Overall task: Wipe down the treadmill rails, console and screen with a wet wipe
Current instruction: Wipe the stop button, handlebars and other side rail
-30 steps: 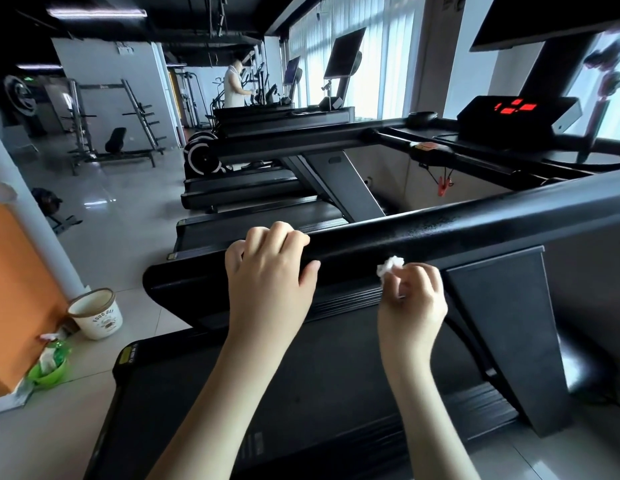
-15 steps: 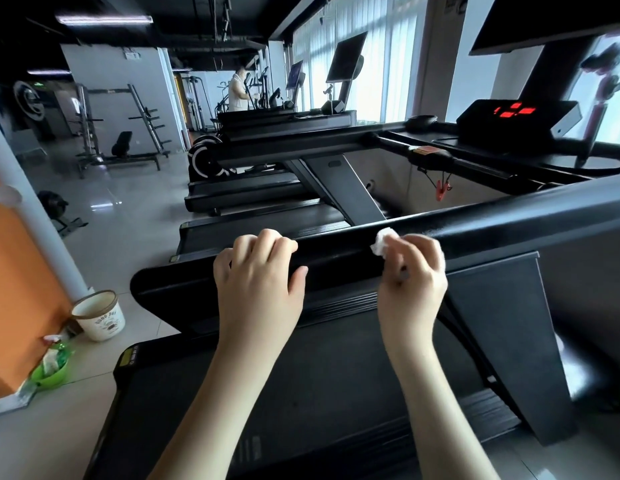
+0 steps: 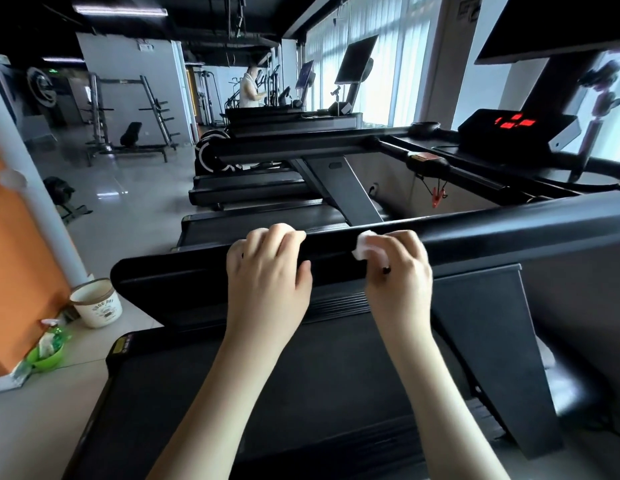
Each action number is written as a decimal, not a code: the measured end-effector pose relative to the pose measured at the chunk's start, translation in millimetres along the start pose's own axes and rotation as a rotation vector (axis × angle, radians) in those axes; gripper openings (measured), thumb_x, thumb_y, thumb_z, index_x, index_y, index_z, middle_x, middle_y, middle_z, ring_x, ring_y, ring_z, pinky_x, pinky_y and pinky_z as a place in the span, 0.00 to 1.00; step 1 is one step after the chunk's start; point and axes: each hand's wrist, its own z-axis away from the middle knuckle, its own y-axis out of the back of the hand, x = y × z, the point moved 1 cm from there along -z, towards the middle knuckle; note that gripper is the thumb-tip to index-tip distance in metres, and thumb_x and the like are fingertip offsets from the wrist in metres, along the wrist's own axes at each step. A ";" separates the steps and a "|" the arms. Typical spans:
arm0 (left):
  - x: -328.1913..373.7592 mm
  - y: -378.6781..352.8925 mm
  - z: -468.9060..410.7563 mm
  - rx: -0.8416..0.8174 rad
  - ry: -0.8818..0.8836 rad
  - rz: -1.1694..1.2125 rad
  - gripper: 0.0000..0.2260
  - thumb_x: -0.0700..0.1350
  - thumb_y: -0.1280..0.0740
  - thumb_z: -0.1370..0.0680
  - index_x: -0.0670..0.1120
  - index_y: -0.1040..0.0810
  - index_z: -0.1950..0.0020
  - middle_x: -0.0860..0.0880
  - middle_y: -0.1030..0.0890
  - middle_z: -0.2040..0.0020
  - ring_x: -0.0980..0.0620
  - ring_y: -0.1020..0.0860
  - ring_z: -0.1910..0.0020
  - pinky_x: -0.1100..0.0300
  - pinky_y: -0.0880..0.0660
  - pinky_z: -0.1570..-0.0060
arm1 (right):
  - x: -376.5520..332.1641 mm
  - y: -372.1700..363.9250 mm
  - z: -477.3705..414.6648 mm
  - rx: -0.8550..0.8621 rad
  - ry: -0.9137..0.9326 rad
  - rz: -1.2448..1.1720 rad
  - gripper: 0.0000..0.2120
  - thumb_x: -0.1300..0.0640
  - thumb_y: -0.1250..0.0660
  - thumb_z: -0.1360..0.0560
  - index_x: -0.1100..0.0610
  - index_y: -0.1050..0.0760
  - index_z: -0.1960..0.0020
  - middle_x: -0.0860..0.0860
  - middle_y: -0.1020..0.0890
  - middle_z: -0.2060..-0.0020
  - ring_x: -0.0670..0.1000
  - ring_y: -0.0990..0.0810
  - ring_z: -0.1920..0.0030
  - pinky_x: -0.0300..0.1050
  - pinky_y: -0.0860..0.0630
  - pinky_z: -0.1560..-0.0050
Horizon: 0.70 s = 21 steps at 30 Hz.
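A black treadmill rail (image 3: 509,226) runs across the view from lower left to right. My left hand (image 3: 268,275) is curled over the rail's top, gripping it. Just to its right, my right hand (image 3: 400,271) pinches a small white wet wipe (image 3: 364,244) and presses it against the rail's upper side. The console (image 3: 509,128) with red lit digits sits at the upper right, below a dark screen (image 3: 544,26). The treadmill belt (image 3: 301,393) lies under my forearms.
More treadmills (image 3: 267,188) line up behind the rail. A white bucket (image 3: 97,303) and a green bowl (image 3: 47,351) with a spray bottle stand on the floor at left by an orange wall (image 3: 10,254). A person (image 3: 249,86) stands far back.
My right hand has raised the wipe from the rail's lower side up onto its top and slid it left toward my left hand. The left hand keeps its grip.
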 end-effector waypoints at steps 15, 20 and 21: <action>12.4 -22.3 -7.6 0.041 -0.028 0.050 0.12 0.46 0.33 0.30 0.46 0.20 0.48 0.51 0.21 0.51 0.48 0.30 0.49 0.53 0.37 0.48 | 20.5 7.1 16.4 0.208 -0.337 -0.003 0.09 0.71 0.32 0.28 0.58 0.19 0.59 0.53 0.23 0.59 0.46 0.25 0.65 0.45 0.27 0.61; 9.9 -23.2 -8.1 0.035 -0.035 0.061 0.12 0.47 0.33 0.30 0.46 0.20 0.48 0.51 0.21 0.51 0.48 0.29 0.49 0.52 0.36 0.47 | 2.1 -8.1 33.8 0.189 -0.438 -0.087 0.12 0.68 0.31 0.26 0.52 0.24 0.60 0.50 0.23 0.58 0.38 0.23 0.61 0.42 0.24 0.59; 9.0 -23.7 -8.1 0.034 -0.038 0.064 0.12 0.47 0.33 0.29 0.46 0.20 0.47 0.51 0.21 0.51 0.48 0.29 0.49 0.52 0.36 0.47 | 5.8 -9.6 34.2 0.206 -0.439 -0.105 0.12 0.68 0.31 0.26 0.52 0.25 0.60 0.50 0.23 0.58 0.39 0.22 0.60 0.42 0.24 0.59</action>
